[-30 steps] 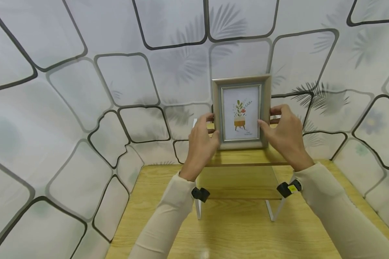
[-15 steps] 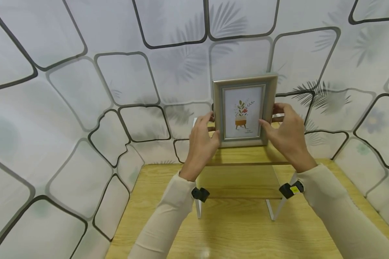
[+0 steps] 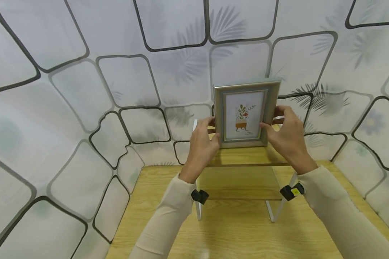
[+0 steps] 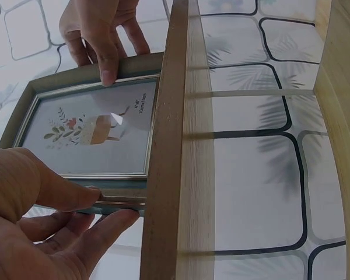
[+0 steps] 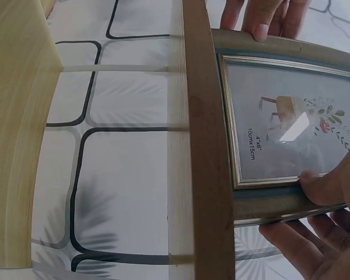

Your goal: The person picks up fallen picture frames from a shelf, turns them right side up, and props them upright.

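Observation:
A picture frame (image 3: pixel 219 115) with a champagne-coloured border stands upright, top leaning back, on the upper board (image 3: pixel 243 158) of a small wooden shelf. Behind its glass is a print (image 3: pixel 244 117) of a potted plant. My left hand (image 3: pixel 202 145) holds the left side, thumb (image 4: pixel 67 192) on the front border and fingers round behind. On the opposite side my right hand (image 3: pixel 288 140) grips the border, its thumb (image 5: pixel 324 186) on the front and the other fingers behind the frame. In both wrist views the shelf board's brown edge (image 5: pixel 207 146) hides the frame's foot.
Below the upper board the shelf has a lower board (image 3: pixel 240 183) and white metal legs (image 3: pixel 270 211). It stands on a wood-grain table (image 3: pixel 162 208). Patterned wall covering (image 3: pixel 181 79) rises close behind and along both sides.
The picture frame has turned slightly, its upper right corner shifting to the right and its top tilting. My right hand has moved a little right with it; the left hand stays nearly in place.

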Demonstrator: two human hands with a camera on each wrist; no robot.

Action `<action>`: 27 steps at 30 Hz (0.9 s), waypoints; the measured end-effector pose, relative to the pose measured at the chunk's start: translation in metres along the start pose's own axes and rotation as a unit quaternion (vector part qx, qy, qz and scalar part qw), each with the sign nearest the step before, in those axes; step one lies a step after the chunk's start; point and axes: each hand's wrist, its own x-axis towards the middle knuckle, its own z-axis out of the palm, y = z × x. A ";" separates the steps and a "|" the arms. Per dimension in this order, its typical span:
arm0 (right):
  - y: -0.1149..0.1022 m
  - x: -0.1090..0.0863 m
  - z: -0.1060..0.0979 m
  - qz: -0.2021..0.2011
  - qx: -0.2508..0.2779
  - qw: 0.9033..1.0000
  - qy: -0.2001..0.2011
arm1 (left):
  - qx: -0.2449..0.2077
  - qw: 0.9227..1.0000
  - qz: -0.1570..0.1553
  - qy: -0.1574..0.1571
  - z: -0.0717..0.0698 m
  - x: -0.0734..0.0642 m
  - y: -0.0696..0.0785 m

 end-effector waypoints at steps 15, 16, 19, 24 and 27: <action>-0.025 0.011 -0.018 -0.091 0.004 0.992 0.090 | -0.012 1.000 -0.004 -0.010 -0.001 0.000 -0.003; -0.029 0.014 -0.019 -0.112 0.004 0.988 0.111 | -0.013 1.000 -0.005 -0.010 -0.001 -0.001 -0.003; -0.046 0.021 -0.015 -0.158 0.006 0.977 0.141 | -0.013 1.000 -0.011 -0.011 -0.001 -0.001 -0.002; -0.073 0.033 0.001 -0.202 -0.030 0.974 0.098 | -0.009 1.000 -0.011 -0.010 -0.002 0.000 -0.002; -0.084 0.039 0.010 -0.197 -0.075 0.976 0.048 | -0.009 1.000 -0.006 -0.008 -0.002 0.001 -0.002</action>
